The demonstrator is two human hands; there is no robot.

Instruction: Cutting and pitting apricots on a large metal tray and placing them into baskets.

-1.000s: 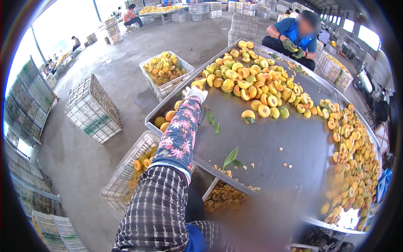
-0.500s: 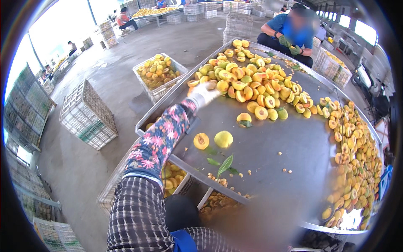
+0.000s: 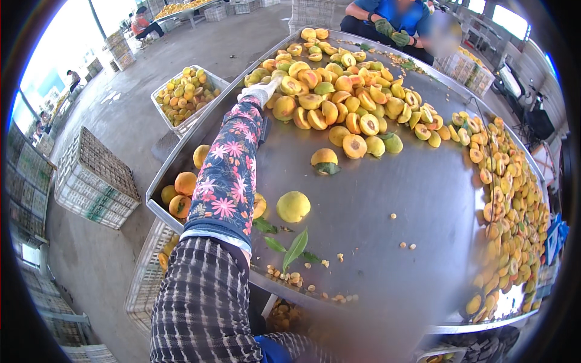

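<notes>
My left hand [image 3: 264, 92], in a white glove and a flowered sleeve, reaches to the left end of a heap of yellow-orange peach halves [image 3: 339, 91]. Its fingers look stretched out against the fruit and are partly hidden; I see nothing gripped in them. The heap lies on a metal table [image 3: 375, 199]. Near my forearm sit a whole yellow peach [image 3: 293, 207] and some green leaves [image 3: 296, 248]. More peaches [image 3: 185, 183] lie in the table's left corner, beyond my sleeve. My right hand does not show; a brown blur covers the lower middle.
A long bank of peach halves [image 3: 514, 224] fills the table's right side. Left of the table stand a crate of peaches [image 3: 187, 97] and a white plastic crate [image 3: 97, 178]. Another crate [image 3: 145, 278] is below the near edge. Across the table sits a person with green gloves [image 3: 392, 31].
My left hand has moved farther out and left along the heap, and my forearm has straightened. The view has shifted, so more of the table's left corner shows.
</notes>
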